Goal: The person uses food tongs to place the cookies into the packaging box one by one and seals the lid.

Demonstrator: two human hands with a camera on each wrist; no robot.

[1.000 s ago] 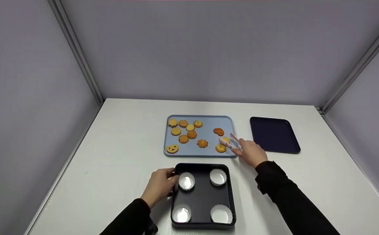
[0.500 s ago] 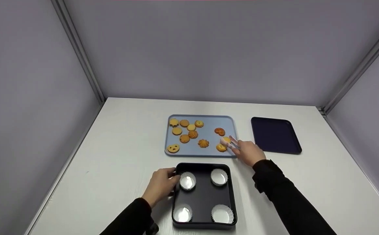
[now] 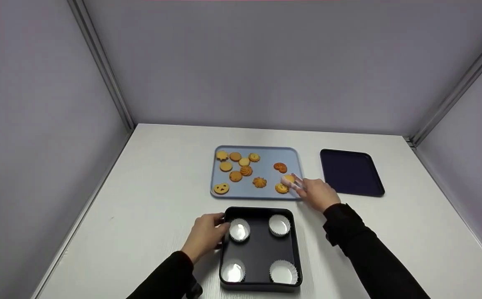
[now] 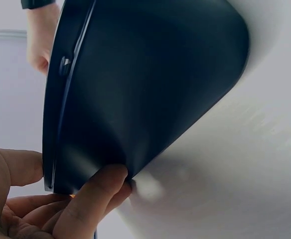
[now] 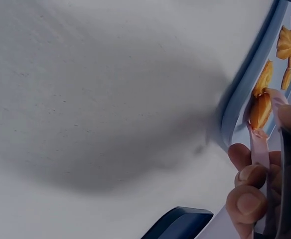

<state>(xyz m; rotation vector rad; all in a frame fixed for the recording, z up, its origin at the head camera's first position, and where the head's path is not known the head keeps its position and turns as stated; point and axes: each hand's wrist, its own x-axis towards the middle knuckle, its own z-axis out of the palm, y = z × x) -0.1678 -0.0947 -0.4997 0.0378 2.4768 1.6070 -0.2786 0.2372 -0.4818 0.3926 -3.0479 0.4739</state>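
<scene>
My right hand [image 3: 319,194] holds pale pink tongs [image 5: 259,149] over the right end of the light blue tray [image 3: 245,193]. Their tips stand on either side of a round yellow cookie [image 5: 260,110], close against it in the right wrist view. Another ridged cookie [image 3: 282,188] lies right beside it. In the head view the tongs partly cover the yellow cookie. My left hand [image 3: 206,233] grips the left side of a black baking tin [image 3: 259,249], thumb at the rim and fingers [image 4: 93,199] under its wall. White paper baking cups [image 3: 239,230] sit in the tin's corners.
Several more cookies [image 3: 246,170] are spread over the blue tray, mostly toward its left. A dark navy tray [image 3: 351,172] lies to the right, beyond my right hand. Grey panels [image 3: 265,62] enclose the white table [image 3: 153,178] at the back and sides.
The tongs' tips have drawn closer together around the yellow cookie. My left hand keeps its grip on the tin, and the head view has shifted slightly.
</scene>
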